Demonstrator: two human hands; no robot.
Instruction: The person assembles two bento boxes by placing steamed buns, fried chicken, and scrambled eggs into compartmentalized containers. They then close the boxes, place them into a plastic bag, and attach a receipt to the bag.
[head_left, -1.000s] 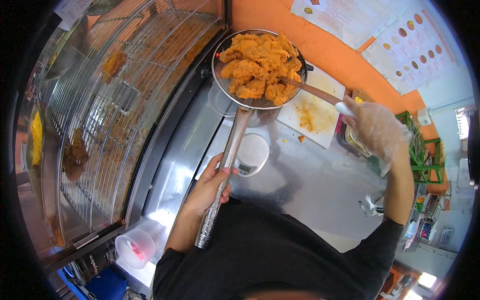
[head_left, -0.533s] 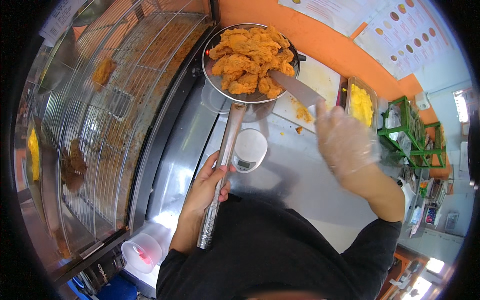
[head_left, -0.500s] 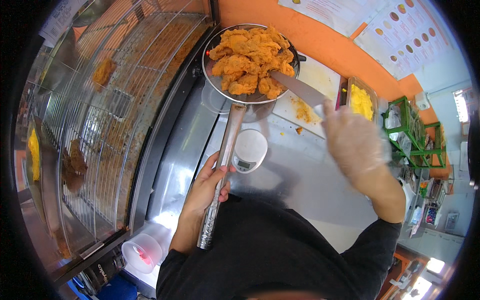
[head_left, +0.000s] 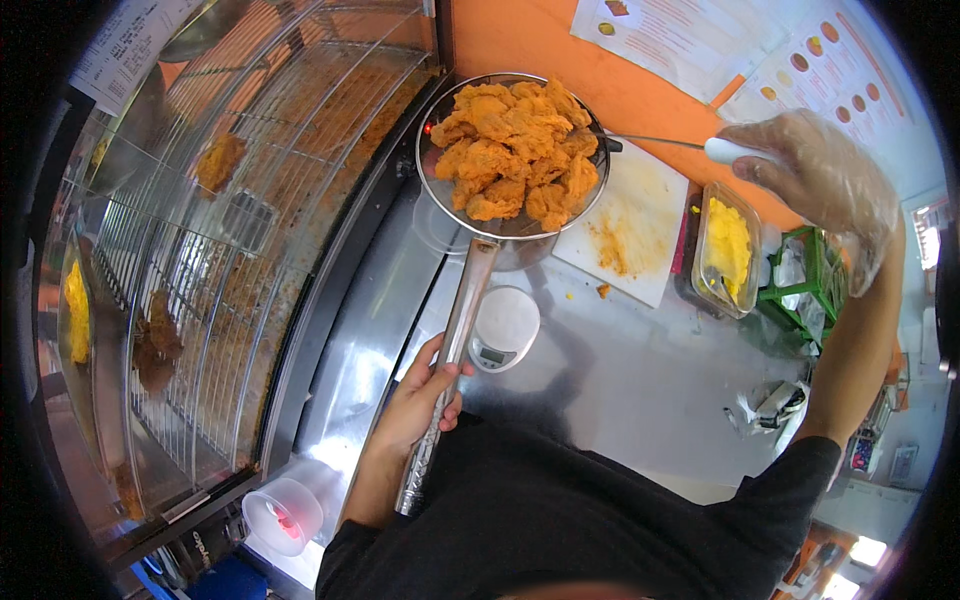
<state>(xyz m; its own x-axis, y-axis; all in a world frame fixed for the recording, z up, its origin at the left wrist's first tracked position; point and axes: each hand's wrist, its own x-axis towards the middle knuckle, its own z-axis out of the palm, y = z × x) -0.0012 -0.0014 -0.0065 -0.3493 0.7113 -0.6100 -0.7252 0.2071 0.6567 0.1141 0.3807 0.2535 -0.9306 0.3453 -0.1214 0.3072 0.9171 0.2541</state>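
My bare left hand point(head_left: 415, 395) is wrapped round the long metal handle of a round strainer point(head_left: 470, 290). The strainer is heaped with pieces of orange-brown fried chicken point(head_left: 515, 145). Up at the right, my right hand point(head_left: 825, 170), in a clear plastic glove, grips a knife by its white handle point(head_left: 733, 151). The thin blade points left to the strainer's right rim, above a white cutting board point(head_left: 650, 215) marked with orange crumbs; whether its tip touches the chicken I cannot tell. A small white kitchen scale point(head_left: 507, 320) sits on the counter beside the strainer handle.
A glass display cabinet with wire racks point(head_left: 215, 270) stands along the left, with a few food pieces inside. Right of the board is a clear tub of yellow food point(head_left: 725, 245), then green baskets point(head_left: 805, 280). A clear plastic cup point(head_left: 283, 515) stands at lower left.
My right hand has lifted the knife out of the chicken and moved up and right, past the board. My left hand keeps its hold on the strainer handle. The view has shifted slightly.
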